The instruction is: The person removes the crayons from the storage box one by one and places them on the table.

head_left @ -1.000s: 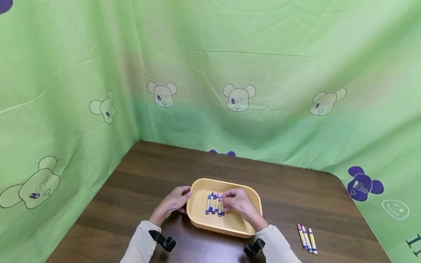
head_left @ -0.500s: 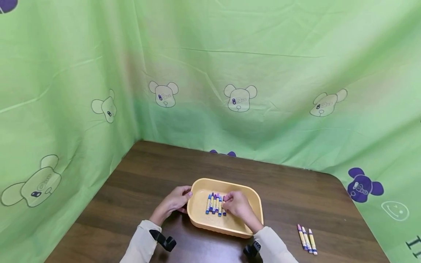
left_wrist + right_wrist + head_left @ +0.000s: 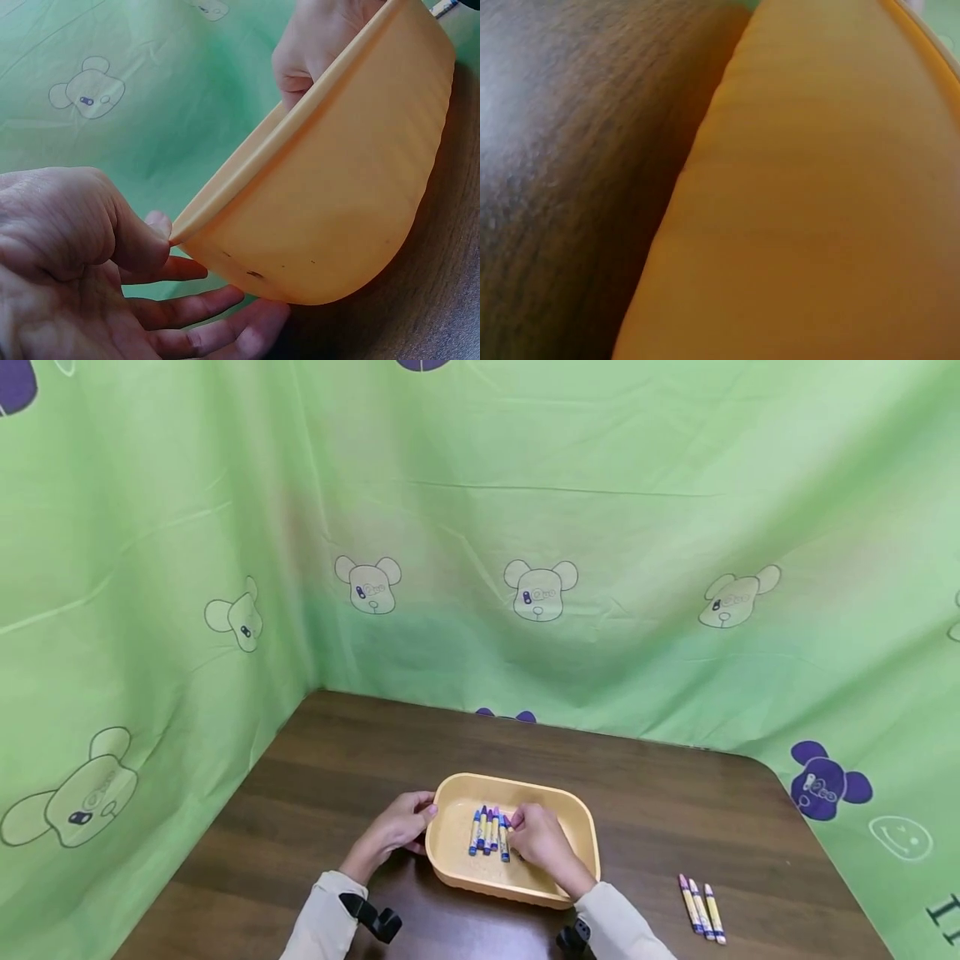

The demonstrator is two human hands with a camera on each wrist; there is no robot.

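Left hand (image 3: 396,827): thumb and fingers gripping the left rim of a yellow tray (image 3: 510,887). Right hand (image 3: 542,841): inside tray, fingers curled, tips at rightmost of a crayon row (image 3: 487,835); pinch or mere touch, cannot tell. Row: on tray floor, apart from the near and right walls. Loose crayons (image 3: 701,910), three: right of tray, well apart. Table (image 3: 360,735): dark wood-grain, far edge along green printed fabric (image 3: 450,510).

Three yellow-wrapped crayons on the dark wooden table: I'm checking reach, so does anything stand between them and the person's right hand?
Yes: the right wall of the orange plastic tray; the right hand is inside, those crayons outside. Nothing else visible intervenes.
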